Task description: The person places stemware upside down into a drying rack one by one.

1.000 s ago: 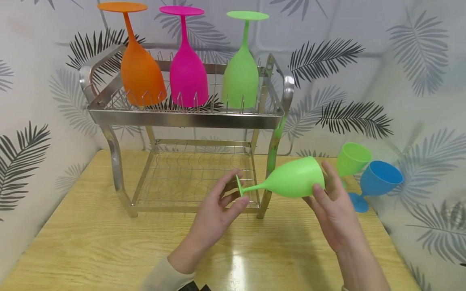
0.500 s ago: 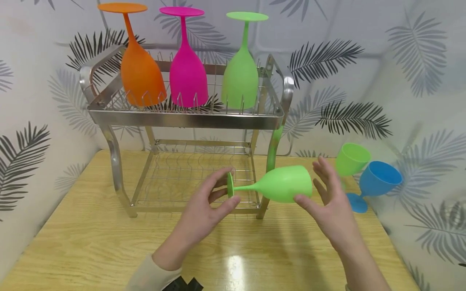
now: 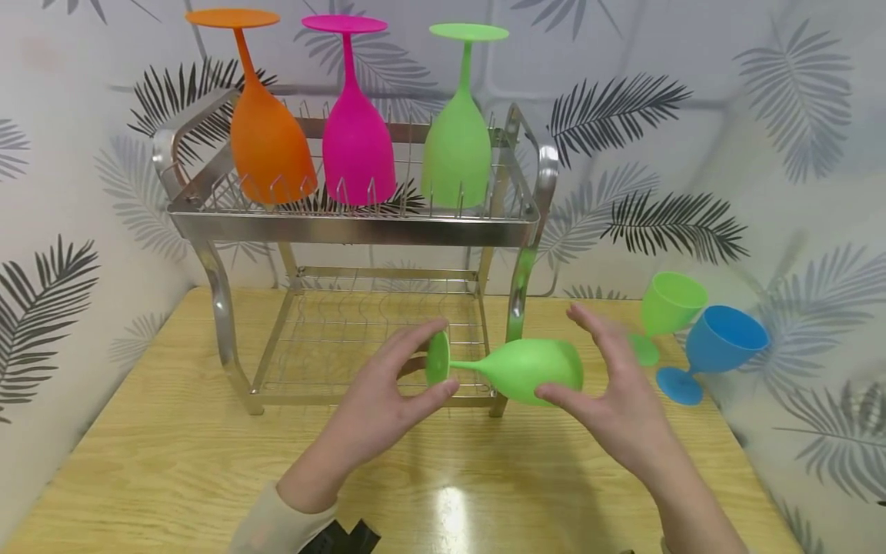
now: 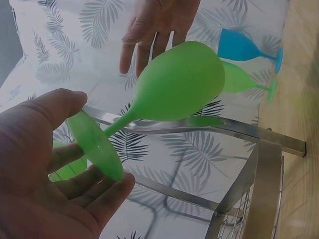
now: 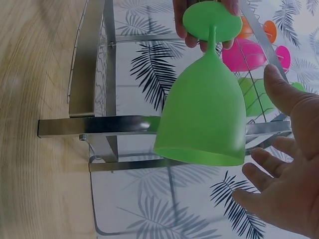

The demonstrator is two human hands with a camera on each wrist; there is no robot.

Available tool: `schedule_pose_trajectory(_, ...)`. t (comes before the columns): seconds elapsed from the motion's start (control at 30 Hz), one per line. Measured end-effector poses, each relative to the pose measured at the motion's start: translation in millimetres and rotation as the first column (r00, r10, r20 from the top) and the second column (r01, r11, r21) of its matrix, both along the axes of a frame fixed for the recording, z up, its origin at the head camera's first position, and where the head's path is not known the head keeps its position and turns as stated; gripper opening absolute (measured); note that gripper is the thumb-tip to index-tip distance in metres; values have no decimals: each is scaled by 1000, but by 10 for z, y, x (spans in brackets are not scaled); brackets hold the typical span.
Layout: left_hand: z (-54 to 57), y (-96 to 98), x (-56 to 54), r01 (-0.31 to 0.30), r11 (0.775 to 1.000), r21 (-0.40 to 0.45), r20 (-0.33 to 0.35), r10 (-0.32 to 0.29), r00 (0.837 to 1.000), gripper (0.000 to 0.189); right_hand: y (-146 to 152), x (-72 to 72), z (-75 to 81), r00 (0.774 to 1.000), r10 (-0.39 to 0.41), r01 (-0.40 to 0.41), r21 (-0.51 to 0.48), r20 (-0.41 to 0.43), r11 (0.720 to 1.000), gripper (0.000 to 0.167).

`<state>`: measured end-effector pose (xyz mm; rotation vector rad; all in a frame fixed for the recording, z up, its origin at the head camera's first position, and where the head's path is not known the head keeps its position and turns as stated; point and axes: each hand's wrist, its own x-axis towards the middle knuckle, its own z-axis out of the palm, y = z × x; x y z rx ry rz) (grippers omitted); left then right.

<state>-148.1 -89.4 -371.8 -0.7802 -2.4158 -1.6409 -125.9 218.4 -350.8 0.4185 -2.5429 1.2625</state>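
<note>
While the left hand (image 3: 374, 391) pinches the green goblet (image 3: 529, 369) by its foot, the wide bowl beyond those fingertips, likely light, stiff and smooth, looks the surer hold; the long axis runs sideways, mouth slightly down, toward the right hand (image 3: 626, 408), its fingers spread apart.

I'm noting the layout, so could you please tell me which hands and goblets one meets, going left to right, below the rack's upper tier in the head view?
Left hand, held green goblet, right hand, standing green goblet, blue goblet.
</note>
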Motion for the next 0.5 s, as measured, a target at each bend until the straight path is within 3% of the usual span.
schedule_pose_trajectory(0.13,38,-32,9,-9,999,-47,-10,9,1000,75,-35,-20,-8,999,42,-41,62,-24,997,104)
schedule_pose_trajectory(0.5,150,-109,41,-32,985,-171,-118,11,993,76,-222,-58,7,986,160,-149,209,-36,967,100)
